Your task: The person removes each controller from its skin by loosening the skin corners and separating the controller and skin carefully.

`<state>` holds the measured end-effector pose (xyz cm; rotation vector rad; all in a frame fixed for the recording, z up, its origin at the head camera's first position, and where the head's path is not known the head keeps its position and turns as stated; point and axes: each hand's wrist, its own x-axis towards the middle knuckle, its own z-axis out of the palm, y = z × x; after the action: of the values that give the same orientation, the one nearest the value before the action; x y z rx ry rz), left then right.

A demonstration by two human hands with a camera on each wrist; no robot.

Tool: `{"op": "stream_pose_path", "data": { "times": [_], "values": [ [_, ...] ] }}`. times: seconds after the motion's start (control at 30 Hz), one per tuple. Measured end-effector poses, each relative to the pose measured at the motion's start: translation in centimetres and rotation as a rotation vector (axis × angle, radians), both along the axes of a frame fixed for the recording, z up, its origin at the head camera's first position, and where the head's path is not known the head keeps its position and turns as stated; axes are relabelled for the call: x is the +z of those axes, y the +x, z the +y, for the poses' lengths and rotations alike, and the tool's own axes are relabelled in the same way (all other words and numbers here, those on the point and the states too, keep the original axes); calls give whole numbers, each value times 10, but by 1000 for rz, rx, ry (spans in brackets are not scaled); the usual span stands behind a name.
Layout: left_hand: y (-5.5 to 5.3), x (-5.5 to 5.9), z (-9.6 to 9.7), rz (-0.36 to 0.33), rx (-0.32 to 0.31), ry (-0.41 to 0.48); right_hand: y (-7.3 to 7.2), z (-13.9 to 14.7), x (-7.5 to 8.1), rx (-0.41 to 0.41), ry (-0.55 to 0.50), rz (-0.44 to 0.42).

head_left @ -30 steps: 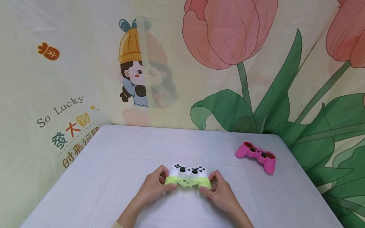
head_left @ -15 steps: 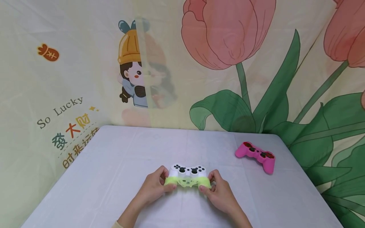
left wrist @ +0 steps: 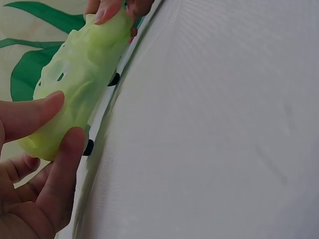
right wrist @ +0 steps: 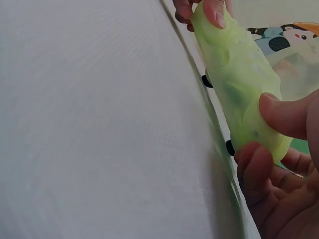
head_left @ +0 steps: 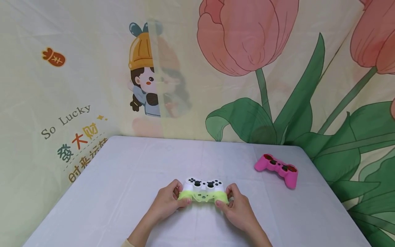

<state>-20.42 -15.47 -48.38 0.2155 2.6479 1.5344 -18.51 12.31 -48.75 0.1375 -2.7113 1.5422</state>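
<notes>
Looking at a white controller (head_left: 203, 187) held midway between the side edges of the tabletop (head_left: 148, 161), well off its back edge. Probably light and stiff, but the lime sleeve (left wrist: 92, 59) looks soft and stretchy, so I'd pinch both ends gently. Left grip (head_left: 166, 201) and right grip (head_left: 239, 207) each have one sleeved end, nearly closed, thumb against fingers.
</notes>
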Motion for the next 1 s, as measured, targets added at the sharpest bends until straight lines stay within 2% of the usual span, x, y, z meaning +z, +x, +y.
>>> {"op": "stream_pose_path", "data": {
  "times": [0.17, 0.37, 0.5, 0.7, 0.83, 0.9, 1.0],
  "values": [
    [0, -3, 0, 13, 5, -16, -1, 0, -5, -38, -63, 3],
    [-1, -2, 2, 51, 31, -36, -2, -1, -4, -47, -135, 12],
    [-1, -2, 1, 78, 25, -34, -3, -1, -4, -46, -160, 41],
    [-2, -3, 0, 136, -53, -4, -4, 0, -8, -44, -119, 104],
    [-2, -2, 0, 150, -115, 5, -4, 0, -8, -49, -82, 136],
    [-2, -2, 0, 174, -127, -16, -4, 0, -8, -48, -66, 141],
    [-2, -2, 1, 222, -107, -66, -3, 0, -6, -43, -40, 146]
  ]
}}
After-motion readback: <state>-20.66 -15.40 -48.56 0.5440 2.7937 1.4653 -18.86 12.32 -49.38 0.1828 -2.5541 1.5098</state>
